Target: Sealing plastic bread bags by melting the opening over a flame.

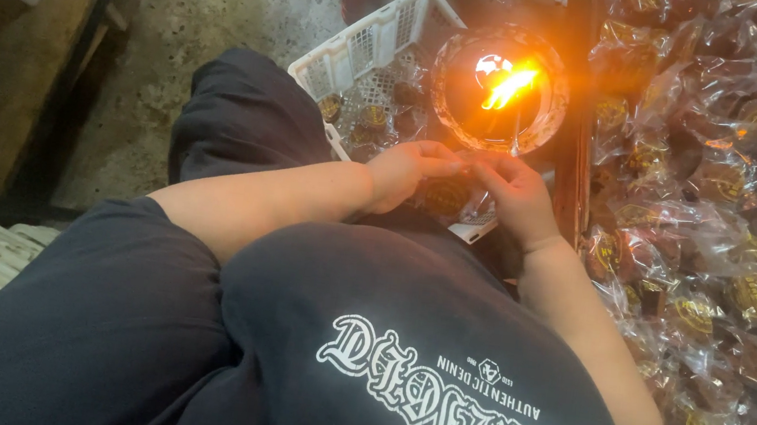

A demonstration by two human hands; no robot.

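Because the person sits with the work in the lap, everything needed is ranged close around the knees: to the right a big heap of wrapped pieces (pixel 724 185), dark rounds with gold marks in clear crinkled bags, spreads over the whole right side within easy reach of the right arm. Ahead, a white plastic basket (pixel 370 41) stands tilted on the concrete floor (pixel 157 73), holding a few more of the same dark rounds, probably so that pieces can be dropped in without stretching. Beside it a round glass dish (pixel 497 88) carries a burning flame (pixel 509 87), set just beyond the fingers, near enough, I judge, for a bag edge to be brought to the heat.

The left hand (pixel 407 173) and the right hand (pixel 518 195) meet just below the dish, fingertips pressed together and pinching the top edge of a clear wrapper (pixel 456 202) that hangs between them with a dark gold-marked round inside. The bag is held upright by its mouth, so the round settles low and away from the flame. Whether the edge touches the fire I cannot tell
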